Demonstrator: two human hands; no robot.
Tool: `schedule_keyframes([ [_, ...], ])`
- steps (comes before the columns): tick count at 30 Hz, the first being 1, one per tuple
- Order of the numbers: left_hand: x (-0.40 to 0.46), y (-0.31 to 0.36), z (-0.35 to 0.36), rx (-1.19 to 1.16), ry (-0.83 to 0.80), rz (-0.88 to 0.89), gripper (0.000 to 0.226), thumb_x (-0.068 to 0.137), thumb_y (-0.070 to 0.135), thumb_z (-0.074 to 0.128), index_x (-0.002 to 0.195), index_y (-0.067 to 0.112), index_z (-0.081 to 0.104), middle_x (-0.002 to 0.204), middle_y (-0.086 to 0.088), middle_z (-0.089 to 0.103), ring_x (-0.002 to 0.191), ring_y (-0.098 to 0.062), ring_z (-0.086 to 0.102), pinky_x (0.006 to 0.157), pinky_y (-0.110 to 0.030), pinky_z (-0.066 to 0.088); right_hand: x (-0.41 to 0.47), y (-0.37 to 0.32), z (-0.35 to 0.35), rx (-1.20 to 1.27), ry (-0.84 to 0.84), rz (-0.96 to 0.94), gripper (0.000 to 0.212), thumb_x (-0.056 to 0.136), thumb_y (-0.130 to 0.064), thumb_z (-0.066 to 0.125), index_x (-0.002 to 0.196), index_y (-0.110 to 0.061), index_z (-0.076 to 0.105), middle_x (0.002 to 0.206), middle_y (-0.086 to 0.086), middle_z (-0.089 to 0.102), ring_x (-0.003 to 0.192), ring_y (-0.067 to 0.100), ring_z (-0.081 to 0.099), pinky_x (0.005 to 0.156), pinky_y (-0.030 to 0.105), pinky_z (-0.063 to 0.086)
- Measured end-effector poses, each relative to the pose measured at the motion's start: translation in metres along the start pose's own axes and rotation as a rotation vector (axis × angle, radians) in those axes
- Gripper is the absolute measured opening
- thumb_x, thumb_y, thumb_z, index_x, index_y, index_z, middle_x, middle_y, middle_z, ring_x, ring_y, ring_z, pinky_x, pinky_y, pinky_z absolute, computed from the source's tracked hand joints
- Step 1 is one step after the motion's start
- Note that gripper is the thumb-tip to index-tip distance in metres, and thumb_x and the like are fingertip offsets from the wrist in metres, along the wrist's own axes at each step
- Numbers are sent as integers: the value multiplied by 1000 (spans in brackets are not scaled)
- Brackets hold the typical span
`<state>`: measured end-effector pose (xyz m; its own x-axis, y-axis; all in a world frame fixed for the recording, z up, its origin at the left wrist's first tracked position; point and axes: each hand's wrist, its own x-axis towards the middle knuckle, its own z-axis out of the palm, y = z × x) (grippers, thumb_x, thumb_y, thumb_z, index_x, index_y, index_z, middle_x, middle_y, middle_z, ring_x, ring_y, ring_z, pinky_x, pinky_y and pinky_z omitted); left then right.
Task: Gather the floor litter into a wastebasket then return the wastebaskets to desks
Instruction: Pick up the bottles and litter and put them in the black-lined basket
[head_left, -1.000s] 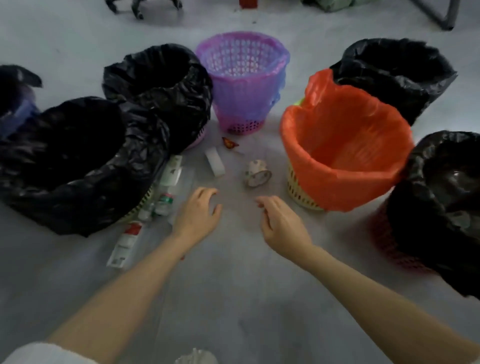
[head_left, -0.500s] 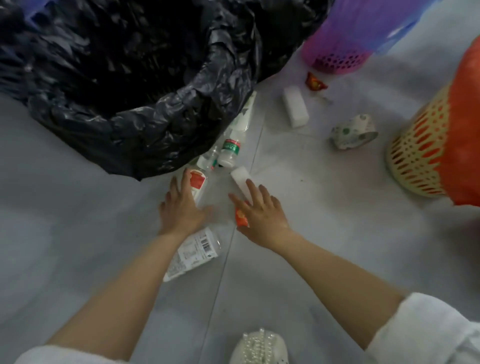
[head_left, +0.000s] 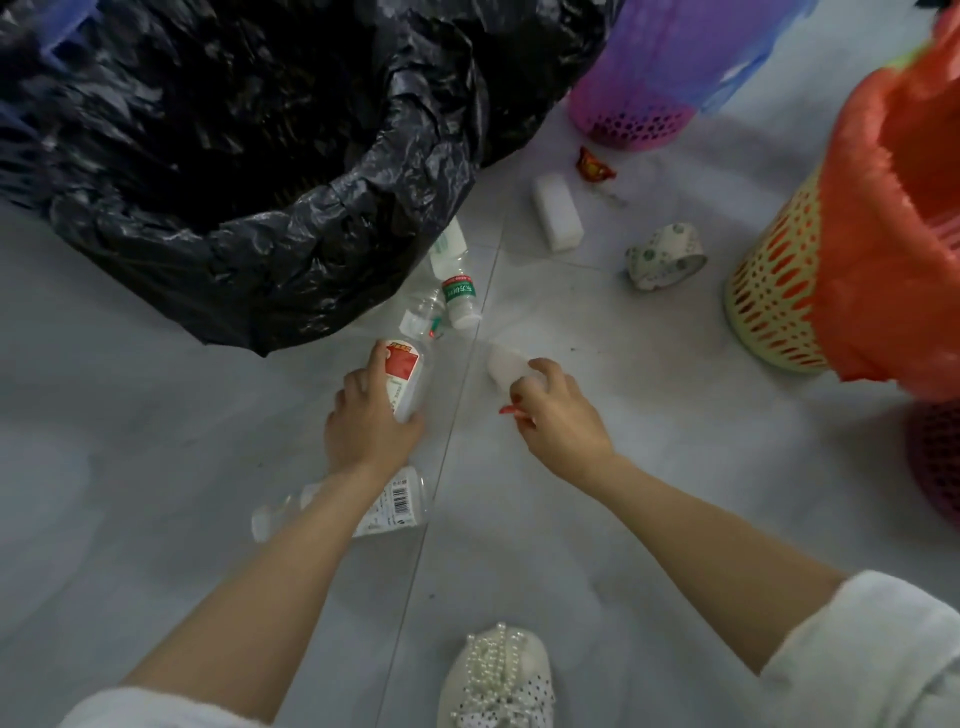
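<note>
My left hand (head_left: 369, 423) grips a clear plastic bottle with a red label (head_left: 404, 370) lying on the grey floor. My right hand (head_left: 560, 415) is closed over the near end of a small white block (head_left: 503, 364), and a red scrap (head_left: 511, 410) sticks out under its fingers. A wastebasket lined with a black bag (head_left: 291, 249) stands just beyond the left hand. To the right stands a yellow lattice wastebasket (head_left: 769, 296) with an orange bag (head_left: 883, 234).
More litter lies on the floor: a barcode-labelled bottle (head_left: 397, 501) under my left forearm, a green-label bottle (head_left: 460, 296), a crushed clear bottle (head_left: 420, 318), a white foam block (head_left: 556, 210), a red wrapper (head_left: 595, 167), a paper roll (head_left: 665, 254). A purple basket (head_left: 636, 111) stands behind. My shoe (head_left: 498, 675) is below.
The view has dropped closer to the floor. My left hand has closed on the red-label bottle. My right hand has curled shut over the white block and red scrap.
</note>
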<state>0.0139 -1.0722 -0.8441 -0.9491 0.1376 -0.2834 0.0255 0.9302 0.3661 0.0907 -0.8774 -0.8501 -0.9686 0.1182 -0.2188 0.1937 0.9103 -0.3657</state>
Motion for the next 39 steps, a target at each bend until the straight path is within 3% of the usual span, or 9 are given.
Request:
schedule_keyframes([
  [10, -63, 127, -3, 18, 6, 429, 84, 76, 31, 66, 148, 23, 22, 129, -11, 49, 110, -34, 52, 87, -41, 45, -84, 86, -108, 206, 99, 145, 22, 89, -28, 59, 106, -14, 60, 120, 8, 53, 106, 32, 57, 88, 39, 48],
  [15, -89, 224, -11, -10, 34, 709, 82, 76, 38, 64, 147, 24, 26, 128, -9, 51, 101, -34, 60, 76, -42, 52, -141, 134, -187, 253, 212, 230, 14, 85, -26, 62, 95, -17, 64, 105, 6, 58, 97, 27, 61, 88, 34, 47],
  [20, -118, 305, -18, -86, 77, 987, 84, 70, 52, 49, 145, 16, 33, 123, -14, 52, 100, -33, 62, 70, -41, 57, -195, 174, -251, 504, 438, 375, 15, 67, -27, 53, 72, -14, 54, 75, 14, 63, 73, 34, 58, 75, 44, 50],
  [23, -140, 355, -22, -123, 97, 1060, 86, 68, 53, 52, 145, 19, 34, 127, -8, 53, 105, -30, 61, 76, -41, 54, -225, 205, -277, 719, 635, 451, 18, 64, -20, 52, 70, -4, 50, 62, 7, 48, 61, 21, 44, 59, 37, 42],
  [26, -162, 401, -18, -172, 25, 1010, 76, 72, 42, 67, 136, 14, 37, 127, -6, 56, 107, -30, 59, 79, -37, 48, -255, 240, -291, 807, 840, 583, 19, 65, -21, 53, 79, -8, 55, 68, 1, 48, 69, 18, 46, 64, 35, 41],
  [28, -175, 426, -10, -151, 14, 1005, 70, 75, 37, 71, 131, 13, 38, 124, -6, 56, 104, -31, 59, 76, -36, 46, -275, 261, -295, 630, 877, 707, 22, 74, -30, 56, 93, -20, 59, 83, 0, 58, 80, 21, 55, 73, 38, 46],
  [31, -188, 458, 1, -36, 61, 1146, 65, 76, 42, 69, 130, 15, 44, 129, -2, 48, 104, -27, 59, 69, -36, 47, -298, 291, -295, 428, 827, 961, 35, 89, -38, 51, 120, -20, 54, 120, 9, 55, 100, 32, 58, 76, 33, 42],
  [35, -204, 503, 11, 81, 121, 1216, 58, 79, 48, 64, 129, 21, 53, 128, -1, 47, 110, -22, 54, 69, -36, 46, -312, 315, -293, 443, 669, 1079, 46, 87, -40, 55, 128, -21, 49, 134, 15, 42, 112, 37, 54, 97, 43, 44],
  [39, -219, 543, 23, 374, 127, 1319, 51, 82, 51, 54, 129, 30, 54, 129, 6, 54, 116, -20, 51, 70, -31, 39, -317, 321, -295, 511, 499, 1090, 71, 86, -32, 60, 148, -27, 25, 148, 14, 25, 123, 40, 47, 105, 48, 40],
])
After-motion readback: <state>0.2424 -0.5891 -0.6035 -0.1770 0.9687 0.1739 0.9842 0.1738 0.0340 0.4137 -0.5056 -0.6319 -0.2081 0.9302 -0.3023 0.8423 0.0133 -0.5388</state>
